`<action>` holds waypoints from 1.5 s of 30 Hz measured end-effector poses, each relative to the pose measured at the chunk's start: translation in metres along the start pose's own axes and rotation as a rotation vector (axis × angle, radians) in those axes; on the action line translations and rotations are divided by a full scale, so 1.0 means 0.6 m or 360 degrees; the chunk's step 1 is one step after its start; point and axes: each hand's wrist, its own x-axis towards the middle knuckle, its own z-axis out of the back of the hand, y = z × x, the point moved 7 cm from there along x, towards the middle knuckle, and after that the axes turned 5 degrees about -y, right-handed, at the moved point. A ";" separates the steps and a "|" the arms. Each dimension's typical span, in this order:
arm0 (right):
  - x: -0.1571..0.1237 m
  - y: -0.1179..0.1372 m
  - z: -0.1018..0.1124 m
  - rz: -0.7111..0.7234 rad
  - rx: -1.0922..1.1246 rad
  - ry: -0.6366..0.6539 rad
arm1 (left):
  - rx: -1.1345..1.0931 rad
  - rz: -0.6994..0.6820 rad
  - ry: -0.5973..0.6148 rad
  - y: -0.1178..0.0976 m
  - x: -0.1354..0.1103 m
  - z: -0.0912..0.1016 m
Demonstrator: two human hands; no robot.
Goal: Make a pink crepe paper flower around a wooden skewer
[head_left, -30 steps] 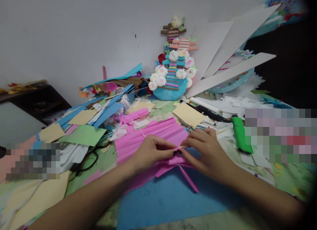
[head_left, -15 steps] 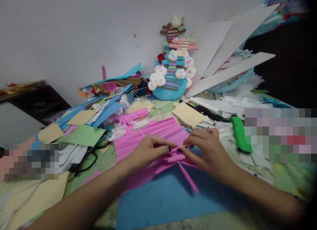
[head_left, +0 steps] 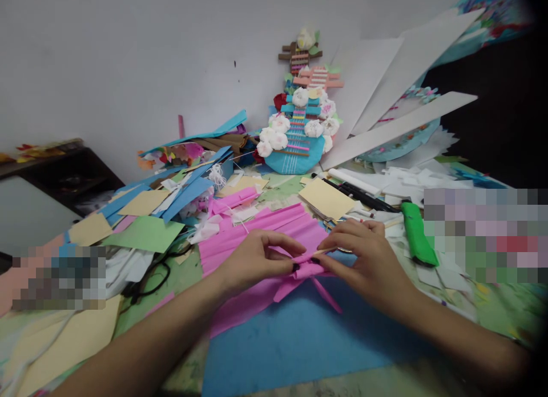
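Observation:
My left hand (head_left: 259, 257) is closed in a pinch on a folded strip of pink crepe paper (head_left: 306, 271), its thumb pressing from the near side. Opposite it, my right hand (head_left: 366, 260) pinches a thin wooden stick (head_left: 321, 252) together with the edge of that strip. The pink paper lies along the stick, and one narrow tail (head_left: 329, 297) of it hangs down at an angle. Beneath both hands spreads a larger, creased sheet of pink crepe paper (head_left: 291, 226). It partly covers a blue sheet (head_left: 274, 351) on the table.
Green crepe paper in a roll (head_left: 417, 234) lies right of my right hand. Beyond are a stack of cream cards (head_left: 326, 197) and black pens (head_left: 368, 197). Paper scraps and black scissors (head_left: 137, 291) lie leftward. A blue guitar-shaped craft (head_left: 295, 157) leans on the wall.
My left fingers have lifted and curled slightly while the thumb stays on the pink paper. The paper's hanging tail has shifted a little. The view has tilted slightly.

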 end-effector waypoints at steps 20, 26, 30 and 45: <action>0.000 0.009 0.014 0.0134 -0.0025 -0.0178 | -0.0109 -0.0088 -0.0007 -0.016 -0.006 0.002; -0.001 0.018 0.013 0.0179 -0.0080 -0.0156 | -0.0016 -0.0170 0.0029 -0.025 -0.011 -0.007; -0.004 0.018 0.004 0.0246 -0.0170 -0.0119 | 0.0062 -0.0170 0.0000 -0.022 -0.010 -0.011; 0.001 -0.004 -0.019 0.0042 -0.0013 0.0180 | -0.0217 0.0009 0.0045 0.003 -0.001 -0.013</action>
